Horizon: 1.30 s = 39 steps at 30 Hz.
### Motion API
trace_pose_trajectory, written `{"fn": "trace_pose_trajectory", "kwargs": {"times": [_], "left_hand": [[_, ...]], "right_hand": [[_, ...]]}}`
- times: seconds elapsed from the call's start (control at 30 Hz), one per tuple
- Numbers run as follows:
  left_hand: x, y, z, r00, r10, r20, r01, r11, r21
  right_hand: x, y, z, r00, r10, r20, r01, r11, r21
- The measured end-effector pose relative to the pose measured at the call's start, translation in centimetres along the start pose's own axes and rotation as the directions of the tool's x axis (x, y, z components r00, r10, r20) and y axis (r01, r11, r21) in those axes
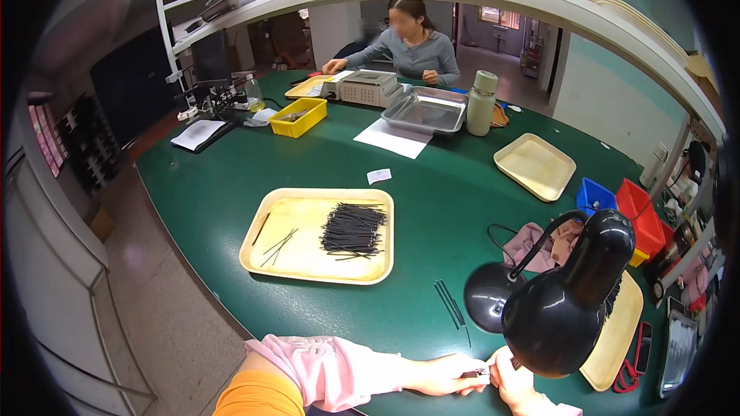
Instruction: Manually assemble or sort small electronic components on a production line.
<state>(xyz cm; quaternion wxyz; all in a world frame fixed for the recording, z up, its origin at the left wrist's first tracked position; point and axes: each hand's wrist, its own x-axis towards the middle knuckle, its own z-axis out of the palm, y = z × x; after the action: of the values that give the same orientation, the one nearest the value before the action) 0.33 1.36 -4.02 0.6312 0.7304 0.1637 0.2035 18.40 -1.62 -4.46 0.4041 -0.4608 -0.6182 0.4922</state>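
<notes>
My left hand (447, 374) and my right hand (510, 380) meet at the front edge of the table, in bright lamp light. The left fingers are closed around a small dark piece with a shiny end (472, 374), too small to name. My right fingers are pinched against the left fingertips; a dark bit shows by them, and the lamp head hides part of this hand. Beyond the hands lie several thin black rods (449, 304). A cream tray (289, 273) farther left bears a dense pile of similar black rods (353, 229) and a few loose ones.
A black desk lamp (574, 293) stands close at right, beside another cream tray (617, 339) and a pink cloth (532, 246). Farther off are an empty cream tray (536, 166), a metal tray (424, 112), a bottle (481, 104) and a yellow bin (299, 119). A person (416, 46) sits opposite.
</notes>
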Motion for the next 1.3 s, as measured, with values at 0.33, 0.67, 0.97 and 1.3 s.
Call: {"fn": "trace_pose_trajectory", "kwargs": {"times": [0.33,0.67,0.97,1.3], "left_hand": [[-0.2,0.3,0.0,0.999,-0.039,0.004,0.039,0.999,-0.037],[-0.3,-0.4,0.2,0.999,-0.004,-0.034,0.003,1.0,-0.028],[0.0,-0.9,0.5,0.999,0.015,-0.032,-0.018,0.997,-0.072],[-1.6,1.8,-0.8,0.971,-0.15,-0.187,0.136,0.987,-0.087]], "right_hand": [[0.2,-0.4,0.1,0.996,-0.078,0.035,0.075,0.994,0.085],[0.2,-0.8,0.2,0.998,-0.02,0.054,0.011,0.987,0.163],[-0.9,3.2,-1.8,0.993,-0.092,0.071,0.103,0.978,-0.181],[0.9,-2.5,0.1,0.997,-0.062,0.043,0.06,0.996,0.059]]}}
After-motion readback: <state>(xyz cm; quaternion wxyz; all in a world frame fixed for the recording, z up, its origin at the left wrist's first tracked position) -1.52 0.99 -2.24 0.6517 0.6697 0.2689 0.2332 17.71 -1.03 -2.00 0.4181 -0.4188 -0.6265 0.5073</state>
